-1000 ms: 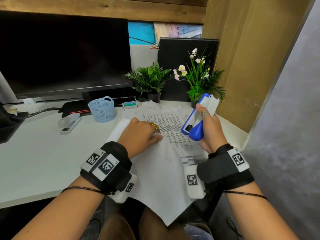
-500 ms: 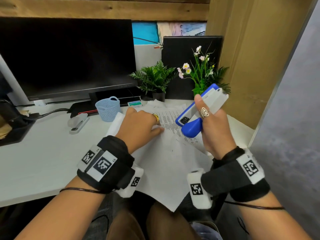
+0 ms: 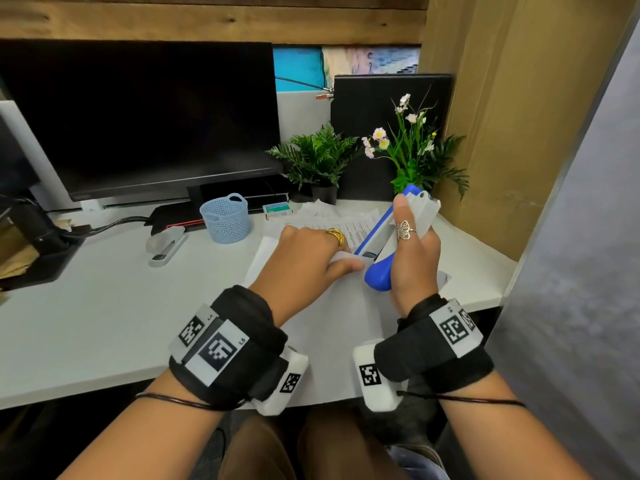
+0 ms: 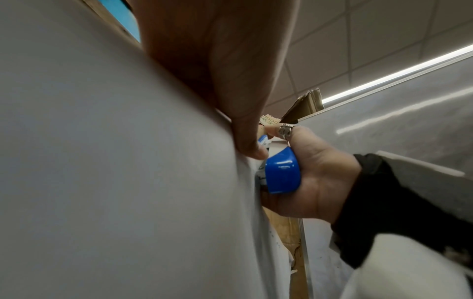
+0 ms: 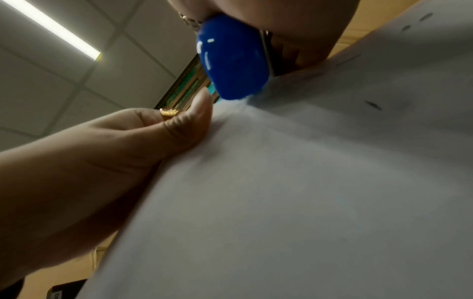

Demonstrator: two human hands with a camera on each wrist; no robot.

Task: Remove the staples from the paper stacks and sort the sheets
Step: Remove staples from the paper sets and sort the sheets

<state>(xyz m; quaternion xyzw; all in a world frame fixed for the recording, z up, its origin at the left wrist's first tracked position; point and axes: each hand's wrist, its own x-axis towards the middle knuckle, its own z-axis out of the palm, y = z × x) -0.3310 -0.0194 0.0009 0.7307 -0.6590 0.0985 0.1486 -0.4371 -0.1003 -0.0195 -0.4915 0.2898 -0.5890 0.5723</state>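
A dark monitor [image 3: 138, 119] stands along the back edge of the white bench [image 3: 86, 317], with a small blue mesh basket [image 3: 227, 218] in front of its base and a grey stapler [image 3: 166, 245] lying just left of the basket. Toward the back right corner a potted fern [image 3: 317, 157] and a pot of pale flowers [image 3: 412, 150] stand before a black board [image 3: 374, 105], and a black cable [image 3: 114, 223] trails off to the left edge.

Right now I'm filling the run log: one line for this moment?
left hand: pinches paper stack corner | right hand: grips blue stapler, tail end at that corner | staple: not visible | desk: second stapler, basket
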